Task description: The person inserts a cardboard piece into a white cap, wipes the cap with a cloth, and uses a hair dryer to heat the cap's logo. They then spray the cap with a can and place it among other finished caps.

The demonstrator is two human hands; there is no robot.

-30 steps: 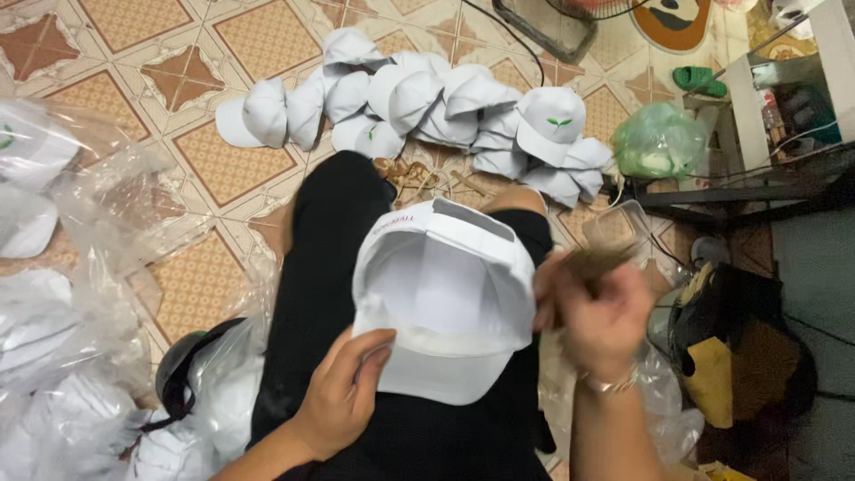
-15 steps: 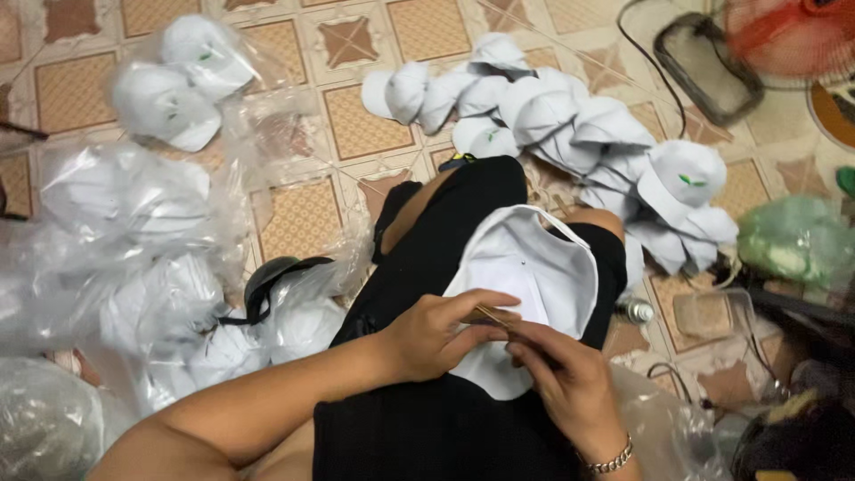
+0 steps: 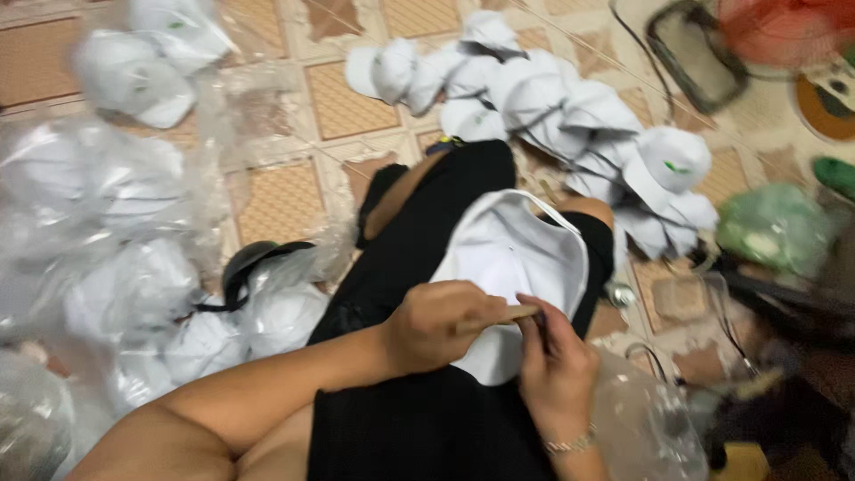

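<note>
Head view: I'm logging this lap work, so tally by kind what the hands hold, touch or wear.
White cap: 1
Thin brown stick, in left hand: 1
Bracelet, on right hand: 1
Total: 3

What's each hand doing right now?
Left hand: closed on thin brown stick, over white cap.
Right hand: fingers curled at the cap; grip unclear.

A white fabric cap (image 3: 512, 267) lies on your black-clad lap at frame centre, with your left hand (image 3: 436, 325) at its lower left edge and your right hand (image 3: 557, 365) at its lower right. A heap of white caps (image 3: 552, 98) lies above it; clear plastic bags of caps (image 3: 116, 249) fill the frame's left.
</note>
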